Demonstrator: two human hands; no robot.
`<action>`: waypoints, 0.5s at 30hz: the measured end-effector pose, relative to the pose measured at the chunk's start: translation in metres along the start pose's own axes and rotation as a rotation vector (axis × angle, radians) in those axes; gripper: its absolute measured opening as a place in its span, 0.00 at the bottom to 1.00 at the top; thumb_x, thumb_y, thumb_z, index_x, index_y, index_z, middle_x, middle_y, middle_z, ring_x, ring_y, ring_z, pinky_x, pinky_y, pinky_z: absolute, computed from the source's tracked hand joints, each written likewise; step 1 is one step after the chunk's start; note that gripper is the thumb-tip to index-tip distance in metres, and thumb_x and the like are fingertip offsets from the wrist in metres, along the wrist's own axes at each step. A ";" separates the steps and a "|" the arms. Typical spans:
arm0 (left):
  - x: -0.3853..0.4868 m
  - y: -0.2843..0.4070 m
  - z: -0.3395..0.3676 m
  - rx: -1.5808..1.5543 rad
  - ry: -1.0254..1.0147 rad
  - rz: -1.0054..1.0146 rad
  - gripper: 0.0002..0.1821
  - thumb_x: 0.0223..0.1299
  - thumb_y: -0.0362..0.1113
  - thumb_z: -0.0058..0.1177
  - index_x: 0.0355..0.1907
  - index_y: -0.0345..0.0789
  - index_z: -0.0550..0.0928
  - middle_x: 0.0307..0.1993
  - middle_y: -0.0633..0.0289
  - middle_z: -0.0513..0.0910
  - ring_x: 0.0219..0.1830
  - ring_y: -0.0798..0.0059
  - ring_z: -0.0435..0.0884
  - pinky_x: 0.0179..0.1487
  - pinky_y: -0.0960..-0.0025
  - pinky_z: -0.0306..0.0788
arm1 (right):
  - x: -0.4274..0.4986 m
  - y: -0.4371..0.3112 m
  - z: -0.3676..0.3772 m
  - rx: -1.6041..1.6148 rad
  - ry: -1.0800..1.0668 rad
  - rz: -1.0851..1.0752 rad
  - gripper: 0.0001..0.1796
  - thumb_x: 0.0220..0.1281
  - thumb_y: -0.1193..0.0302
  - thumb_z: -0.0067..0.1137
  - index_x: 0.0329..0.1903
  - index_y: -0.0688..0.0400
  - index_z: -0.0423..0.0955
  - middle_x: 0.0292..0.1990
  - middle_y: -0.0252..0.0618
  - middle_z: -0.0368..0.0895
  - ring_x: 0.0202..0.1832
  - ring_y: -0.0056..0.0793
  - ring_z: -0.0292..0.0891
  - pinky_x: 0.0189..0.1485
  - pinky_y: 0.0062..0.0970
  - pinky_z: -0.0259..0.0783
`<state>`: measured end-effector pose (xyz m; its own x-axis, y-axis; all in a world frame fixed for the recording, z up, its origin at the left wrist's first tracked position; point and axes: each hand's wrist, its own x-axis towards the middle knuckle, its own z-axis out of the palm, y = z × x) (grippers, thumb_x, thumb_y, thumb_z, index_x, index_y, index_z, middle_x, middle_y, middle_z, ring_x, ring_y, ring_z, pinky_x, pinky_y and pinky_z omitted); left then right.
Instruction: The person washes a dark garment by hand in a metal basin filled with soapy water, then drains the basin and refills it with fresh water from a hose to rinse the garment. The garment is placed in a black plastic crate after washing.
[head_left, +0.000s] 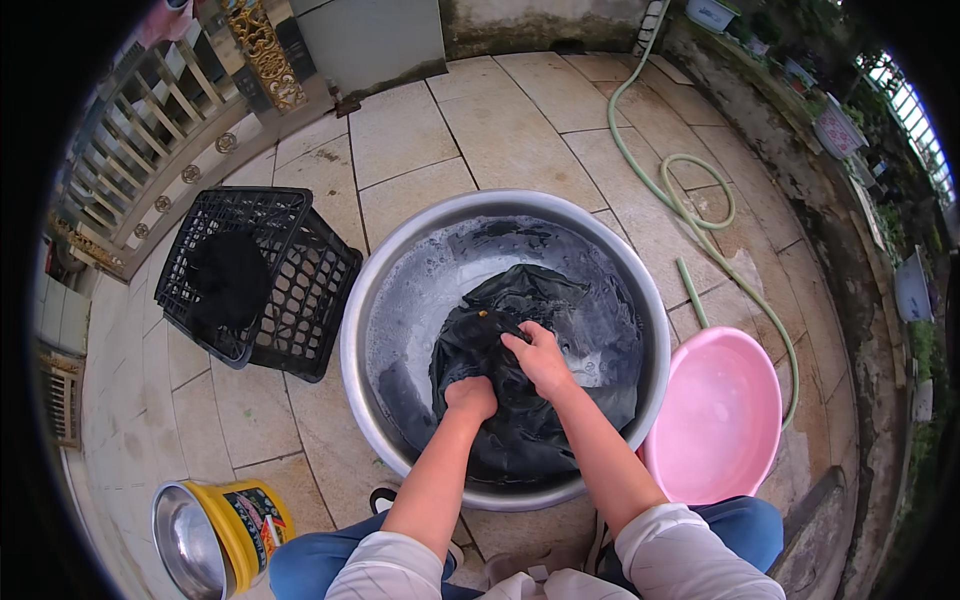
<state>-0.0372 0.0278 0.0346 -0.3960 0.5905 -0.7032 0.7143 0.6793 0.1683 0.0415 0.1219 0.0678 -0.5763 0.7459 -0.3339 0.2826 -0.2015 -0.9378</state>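
Straight ahead of me a wide metal basin (355, 375) holds sudsy water with a dark wet garment (517, 289) lying in it. My right hand (538, 360) pinches a bunched fold of the garment between thumb and fingers, above the waterline. Beside it, lower and to the left, my left hand (472, 396) is curled into the same cloth, its fingertips hidden by the fabric. A small orange-yellow spot shows on the bunched cloth. Foam clings to the water along the basin's inner wall.
A black plastic crate (300, 300) with dark cloth (229, 277) on it stands left. A pink plastic basin (716, 420) sits close at right, by a green hose (701, 232). At lower left are a yellow bucket (244, 517) and a metal bowl (187, 540).
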 end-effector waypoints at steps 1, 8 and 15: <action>-0.002 0.004 -0.005 -0.027 0.050 0.022 0.16 0.48 0.39 0.49 0.39 0.36 0.81 0.43 0.54 0.79 0.48 0.60 0.77 0.50 0.64 0.70 | -0.009 -0.011 0.008 -0.058 -0.039 -0.037 0.15 0.54 0.70 0.56 0.40 0.68 0.70 0.30 0.35 0.74 0.32 0.19 0.65 0.35 0.22 0.64; 0.006 -0.020 -0.019 -0.311 -0.211 0.224 0.17 0.54 0.43 0.43 0.44 0.40 0.76 0.44 0.58 0.77 0.48 0.64 0.75 0.51 0.65 0.68 | -0.075 -0.056 0.039 -0.400 -0.296 -0.195 0.15 0.54 0.69 0.53 0.41 0.63 0.62 0.35 0.56 0.76 0.38 0.55 0.73 0.40 0.43 0.68; 0.008 -0.058 0.005 -1.138 -0.415 0.324 0.16 0.58 0.43 0.41 0.45 0.40 0.74 0.44 0.60 0.75 0.48 0.67 0.72 0.52 0.66 0.65 | -0.102 -0.050 0.060 -0.460 -0.421 -0.335 0.16 0.50 0.72 0.54 0.40 0.60 0.60 0.35 0.54 0.75 0.38 0.55 0.72 0.38 0.46 0.68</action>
<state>-0.0792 -0.0091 0.0159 0.0632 0.7595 -0.6474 -0.2403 0.6412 0.7288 0.0400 0.0176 0.1427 -0.9104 0.3930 -0.1295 0.2796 0.3536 -0.8926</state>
